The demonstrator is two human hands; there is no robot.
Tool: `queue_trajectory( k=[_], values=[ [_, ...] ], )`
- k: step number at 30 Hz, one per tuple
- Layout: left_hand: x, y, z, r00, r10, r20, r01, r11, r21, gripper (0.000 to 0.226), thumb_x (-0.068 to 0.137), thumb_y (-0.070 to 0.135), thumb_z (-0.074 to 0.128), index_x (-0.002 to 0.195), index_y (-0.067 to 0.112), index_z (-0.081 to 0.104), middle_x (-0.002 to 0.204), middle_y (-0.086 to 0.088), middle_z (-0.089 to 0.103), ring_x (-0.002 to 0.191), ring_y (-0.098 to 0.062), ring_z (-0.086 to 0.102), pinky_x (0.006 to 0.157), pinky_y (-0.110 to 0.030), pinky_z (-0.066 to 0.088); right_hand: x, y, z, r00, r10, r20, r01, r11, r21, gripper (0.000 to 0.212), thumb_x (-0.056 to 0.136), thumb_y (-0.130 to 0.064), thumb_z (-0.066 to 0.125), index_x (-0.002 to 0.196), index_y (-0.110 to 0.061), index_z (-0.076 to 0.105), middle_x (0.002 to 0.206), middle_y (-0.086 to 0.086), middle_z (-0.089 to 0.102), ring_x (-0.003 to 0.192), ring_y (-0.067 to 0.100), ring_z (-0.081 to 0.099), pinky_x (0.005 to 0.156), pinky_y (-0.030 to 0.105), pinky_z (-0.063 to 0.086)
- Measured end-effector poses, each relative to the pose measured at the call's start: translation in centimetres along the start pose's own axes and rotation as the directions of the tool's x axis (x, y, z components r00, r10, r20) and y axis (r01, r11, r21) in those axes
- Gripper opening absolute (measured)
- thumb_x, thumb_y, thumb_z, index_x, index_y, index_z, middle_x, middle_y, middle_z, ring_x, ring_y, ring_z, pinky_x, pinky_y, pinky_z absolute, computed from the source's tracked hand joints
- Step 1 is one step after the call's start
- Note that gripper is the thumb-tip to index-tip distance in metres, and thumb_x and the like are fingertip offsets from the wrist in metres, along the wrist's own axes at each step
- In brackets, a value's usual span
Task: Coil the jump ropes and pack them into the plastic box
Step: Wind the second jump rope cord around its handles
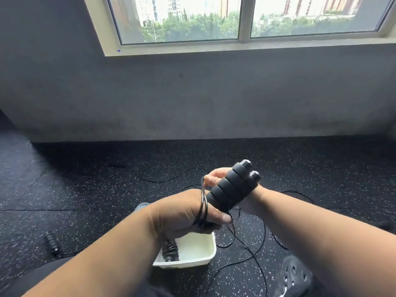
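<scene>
Above the box: your two hands meet over the plastic box [194, 249] on the speckled floor [107, 189], likely so the finished bundle can drop straight in.
Left hand: your left hand [184, 211] comes in from 8 o'clock, fingers curled round the lower end of the two handles [231, 189], thumb pointing toward 3 o'clock. Loops of cord [203, 207] ring it, so it seems to act as the spool.
Right hand: your right hand [216, 176] reaches from 4 o'clock, wrist bent behind the handles, fingertips pinching the cord at the top of the loops, probably to guide the next turn.
Handles: both foam grips lie side by side, tilted up toward 1 o'clock; keeping them paired gives the coil a firm core.
Loose cord: the unwound cord [255, 249] trails on the floor toward 5 o'clock, so the coil looks unfinished.
Box: one wound rope [170, 250] already lies inside, at its 9 o'clock side.
Spare rope: another handle [52, 243] lies on the floor at 9 o'clock of the box, still to be packed.
</scene>
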State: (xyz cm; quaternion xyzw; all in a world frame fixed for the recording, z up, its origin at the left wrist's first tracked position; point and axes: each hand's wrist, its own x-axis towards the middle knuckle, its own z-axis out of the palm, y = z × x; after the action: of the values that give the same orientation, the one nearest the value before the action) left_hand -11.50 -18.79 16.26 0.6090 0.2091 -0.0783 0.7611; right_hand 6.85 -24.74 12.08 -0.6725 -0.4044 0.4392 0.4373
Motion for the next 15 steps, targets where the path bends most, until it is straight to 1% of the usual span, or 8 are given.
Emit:
queue_trajectory(
  k=[2,4,5,7,9,10,13,15],
  values=[
    [-0.1,0.3,-0.8,0.996,0.024,-0.081,-0.02,0.999,0.043,0.036,0.073,0.008,0.08,0.104,0.01,0.063,0.095,-0.014,0.052,0.069,-0.012,0.053,0.058,-0.019,0.047,-0.5,0.0,-0.3,0.995,0.049,-0.085,-0.067,0.974,-0.216,0.024,0.105,-0.002,0.044,0.09,-0.02,0.047,0.081,-0.006,0.04,0.072,0.008,0.034,0.063,0.014,0.038],
    [-0.2,0.7,-1.7,0.982,0.055,-0.179,-0.047,0.998,0.051,0.032,0.072,0.01,0.081,0.099,0.016,0.065,0.082,-0.006,0.056,0.066,-0.011,0.053,0.058,-0.019,0.045,-0.7,-0.3,0.6,0.988,-0.116,-0.105,0.08,0.951,-0.299,0.018,0.098,-0.004,0.05,0.087,-0.018,0.049,0.079,0.002,0.041,0.072,0.013,0.032,0.066,0.037,0.036],
    [-0.1,0.8,-2.2,0.973,0.08,-0.218,-0.071,0.996,0.049,0.033,0.072,0.01,0.08,0.101,0.016,0.066,0.08,-0.002,0.057,0.065,-0.011,0.052,0.058,-0.02,0.044,-0.8,-0.2,1.0,0.986,-0.147,-0.075,0.127,0.966,-0.226,0.016,0.096,-0.01,0.058,0.081,-0.016,0.057,0.075,0.001,0.045,0.07,0.013,0.034,0.063,0.036,0.032],
    [0.2,0.7,-3.1,0.945,0.132,-0.298,-0.122,0.991,0.052,0.042,0.073,0.01,0.081,0.112,0.014,0.065,0.085,-0.001,0.062,0.066,-0.011,0.054,0.057,-0.022,0.046,-0.8,-0.2,1.7,0.994,-0.104,-0.02,0.104,0.995,-0.002,0.02,0.097,-0.025,0.067,0.082,-0.013,0.069,0.066,-0.006,0.05,0.059,0.008,0.038,0.056,0.028,0.032],
    [0.5,0.2,-3.6,0.907,0.148,-0.394,-0.136,0.989,0.06,0.059,0.073,0.007,0.083,0.126,0.018,0.062,0.093,0.0,0.069,0.069,-0.01,0.06,0.058,-0.024,0.05,-0.8,0.2,2.1,0.998,-0.057,0.033,0.056,0.998,0.006,0.024,0.102,-0.03,0.064,0.082,-0.017,0.069,0.058,-0.01,0.049,0.05,0.003,0.038,0.048,0.019,0.03],
    [0.7,0.0,-3.6,0.893,0.162,-0.419,-0.145,0.987,0.072,0.057,0.075,0.003,0.083,0.126,0.018,0.062,0.091,0.001,0.07,0.068,-0.008,0.061,0.057,-0.023,0.05,-0.8,0.1,2.2,0.997,-0.061,0.04,0.061,0.998,-0.012,0.025,0.103,-0.03,0.062,0.083,-0.017,0.069,0.055,-0.011,0.048,0.048,0.003,0.037,0.046,0.018,0.029],
    [1.1,-0.1,-3.2,0.859,0.211,-0.466,-0.19,0.977,0.092,0.035,0.075,-0.004,0.075,0.103,0.013,0.063,0.074,-0.002,0.061,0.056,-0.008,0.051,0.049,-0.021,0.042,-1.1,-0.5,2.5,0.995,-0.098,0.025,0.101,0.957,-0.272,0.028,0.106,-0.032,0.055,0.094,-0.013,0.07,0.05,-0.015,0.05,0.049,0.002,0.04,0.049,0.02,0.031],
    [1.3,-0.1,-4.1,0.793,0.245,-0.558,-0.201,0.969,0.141,0.03,0.075,-0.007,0.068,0.091,0.016,0.058,0.069,-0.001,0.052,0.056,-0.011,0.043,0.047,-0.022,0.036,-2.0,-0.6,2.9,0.992,-0.115,0.056,0.125,0.79,-0.6,0.026,0.108,-0.037,0.049,0.095,-0.021,0.065,0.064,-0.012,0.06,0.06,0.007,0.052,0.056,0.025,0.037]
  ],
)
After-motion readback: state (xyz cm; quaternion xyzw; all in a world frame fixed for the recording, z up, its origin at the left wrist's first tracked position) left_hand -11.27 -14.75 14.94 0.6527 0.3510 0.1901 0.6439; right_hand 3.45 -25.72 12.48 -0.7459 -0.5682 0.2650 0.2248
